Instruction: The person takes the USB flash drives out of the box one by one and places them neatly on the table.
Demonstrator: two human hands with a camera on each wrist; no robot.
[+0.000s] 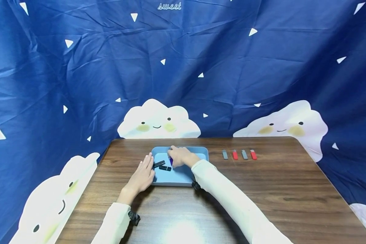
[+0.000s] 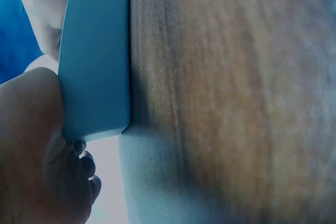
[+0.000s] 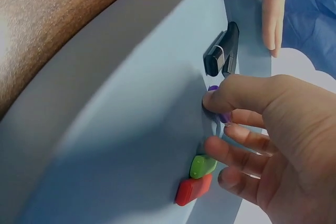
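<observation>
My right hand (image 1: 180,157) reaches into a light blue tray (image 1: 178,178) and pinches a purple USB stick (image 3: 224,117) between thumb and index finger; the other fingers are spread. Two black USB sticks, one (image 1: 165,168) in front of the other (image 1: 159,164), lie at the tray's left side. In the right wrist view, a green USB stick (image 3: 202,166) and a red one (image 3: 193,189) lie side by side near my right fingers. My left hand (image 1: 141,175), fingers straight, rests against the tray's left rim.
Right of the tray, a row of USB sticks lies on the wooden table (image 1: 280,183): grey (image 1: 225,155), red (image 1: 235,155), grey (image 1: 244,155) and red (image 1: 253,155). A blue curtain (image 1: 183,81) with white clouds hangs behind the table's far edge.
</observation>
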